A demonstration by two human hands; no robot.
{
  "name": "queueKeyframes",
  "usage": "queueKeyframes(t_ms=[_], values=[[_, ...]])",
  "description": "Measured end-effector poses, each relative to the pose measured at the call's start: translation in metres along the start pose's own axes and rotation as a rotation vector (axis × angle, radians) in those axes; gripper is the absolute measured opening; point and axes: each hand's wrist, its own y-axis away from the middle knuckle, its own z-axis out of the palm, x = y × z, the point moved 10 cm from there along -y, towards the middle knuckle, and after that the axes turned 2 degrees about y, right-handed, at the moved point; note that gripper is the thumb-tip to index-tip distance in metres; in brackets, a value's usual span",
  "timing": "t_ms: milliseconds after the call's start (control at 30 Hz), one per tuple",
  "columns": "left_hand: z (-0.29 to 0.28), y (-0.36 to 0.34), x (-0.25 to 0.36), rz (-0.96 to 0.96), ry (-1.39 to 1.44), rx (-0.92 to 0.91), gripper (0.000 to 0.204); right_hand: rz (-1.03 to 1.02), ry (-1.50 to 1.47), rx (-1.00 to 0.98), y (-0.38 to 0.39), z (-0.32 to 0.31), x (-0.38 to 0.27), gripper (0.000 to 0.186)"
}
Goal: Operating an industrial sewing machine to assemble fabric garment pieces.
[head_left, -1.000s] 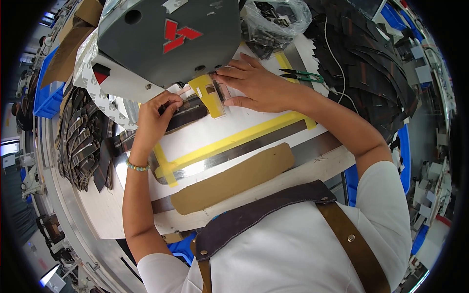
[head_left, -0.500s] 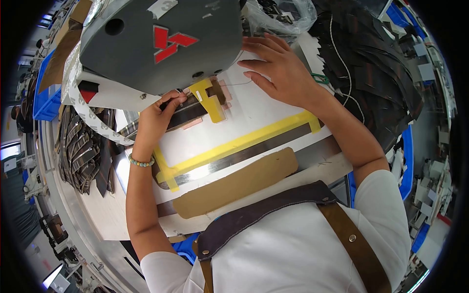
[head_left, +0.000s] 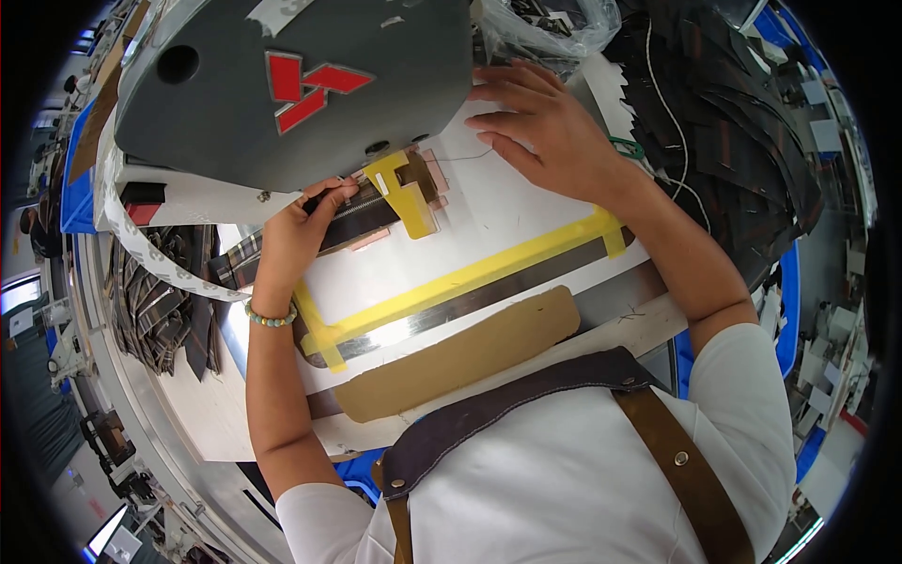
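A dark plaid fabric strip (head_left: 348,224) with a pale toothed line along it lies under the head of the grey sewing machine (head_left: 324,127). My left hand (head_left: 299,226) has thumb and fingers closed on the strip's upper edge, and its fingertips are partly hidden. The strip's far end passes beneath a yellow guide plate (head_left: 412,209). My right hand (head_left: 554,132) is held off to the right of the machine head, fingers stretched and apart, the upper fingertips close to the head's edge. A thin thread (head_left: 462,158) runs from the plate area toward its thumb.
Yellow tape (head_left: 470,280) borders the white work surface. Stacks of dark cut fabric stand at right (head_left: 723,141) and left (head_left: 155,301). A white printed ribbon (head_left: 155,258) loops at the left. A clear plastic bag (head_left: 550,33) sits behind my right hand. A tan pad (head_left: 460,352) lies in front.
The view has shifted slightly, with the machine head appearing further left. My left hand keeps its hold on the strip, and my right hand stays beside the machine head with little change.
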Motion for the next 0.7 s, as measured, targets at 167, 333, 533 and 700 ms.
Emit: queueKeyframes(t_ms=[167, 333, 533, 700], values=[[-0.003, -0.002, 0.005, 0.007, -0.017, 0.024, 0.016, -0.151, -0.177, -0.05, -0.002, -0.002, -0.027, 0.018], [0.0, -0.002, 0.003, -0.042, -0.007, -0.005, 0.016, -0.233, -0.22, -0.161, 0.005, 0.024, -0.052, 0.032], [-0.003, 0.002, 0.015, 0.05, -0.01, 0.034, 0.021, -0.21, -0.131, -0.356, 0.011, 0.051, -0.054, 0.044], [-0.019, 0.022, 0.039, 0.131, -0.581, 0.107, 0.036, -0.176, -0.22, -0.403, 0.01, 0.053, -0.05, 0.043]])
